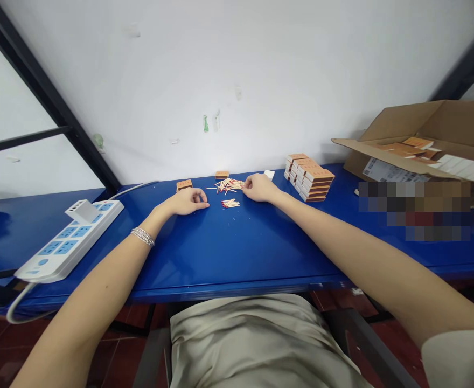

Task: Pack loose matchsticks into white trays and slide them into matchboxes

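My left hand (pixel 187 201) rests curled on the blue table (pixel 237 253), just left of a small bunch of red-tipped matches (pixel 230 203), and a small orange matchbox (pixel 184 185) lies beyond it. My right hand (pixel 259 187) rests with its fingers curled against the right side of a loose pile of matches (pixel 228 185). Another orange matchbox (pixel 222 174) lies behind that pile, and a small white piece (pixel 269 174) lies beyond my right hand. My fingers hide whether either hand holds a match.
Stacked matchboxes (pixel 308 177) stand right of my right hand, and an open cardboard carton (pixel 418 137) holding more boxes sits at the far right. A white power strip (pixel 69 240) lies at the left, and a blurred patch (pixel 415 210) covers the table's right part.
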Motion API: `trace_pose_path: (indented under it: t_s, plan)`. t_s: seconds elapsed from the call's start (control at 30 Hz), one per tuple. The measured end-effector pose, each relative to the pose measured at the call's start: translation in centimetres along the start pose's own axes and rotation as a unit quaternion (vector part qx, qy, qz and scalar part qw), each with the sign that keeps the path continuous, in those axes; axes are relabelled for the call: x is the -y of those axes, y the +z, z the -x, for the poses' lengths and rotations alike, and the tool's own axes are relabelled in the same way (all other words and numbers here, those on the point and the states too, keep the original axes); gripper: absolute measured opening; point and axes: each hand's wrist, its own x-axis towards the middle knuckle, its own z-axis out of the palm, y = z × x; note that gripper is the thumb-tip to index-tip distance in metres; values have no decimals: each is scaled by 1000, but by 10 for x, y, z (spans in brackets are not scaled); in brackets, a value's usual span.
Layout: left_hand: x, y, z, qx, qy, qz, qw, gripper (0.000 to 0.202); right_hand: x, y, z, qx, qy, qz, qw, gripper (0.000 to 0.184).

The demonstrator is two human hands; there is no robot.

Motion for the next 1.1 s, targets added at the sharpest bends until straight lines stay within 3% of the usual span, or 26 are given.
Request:
trace_pose_path:
  t_s: [0.17, 0.47, 0.67, 0.8, 0.93, 1.0, 1.1]
  plan:
    - [3, 1, -1, -2, 2, 6, 1000, 31, -1, -8, 1, 65, 2, 7, 998, 7]
    - [6, 1, -3, -2, 7, 1, 1000, 31, 5, 9, 1, 14, -85, 3, 996, 10]
    - [8, 2, -4, -2, 7, -2, 1000, 32, 12, 1, 5, -57, -113, -7, 992, 33]
    - [5, 1, -3, -3, 5, -5, 1000, 31, 18, -1, 8, -21, -109, -146, 983, 24]
    - [2, 1, -1, -3, 3, -6, 1000, 30, 27, 3, 12, 8, -74, -334, 940, 10]
    - [1, 1, -1, -2, 3, -5, 1000, 30, 30, 6, 14, 28, -51, -373, 926, 7]
    - [2, 1, -1, -1, 6, -5, 1000, 31, 30, 10, 16, 55, -36, -366, 928, 6]
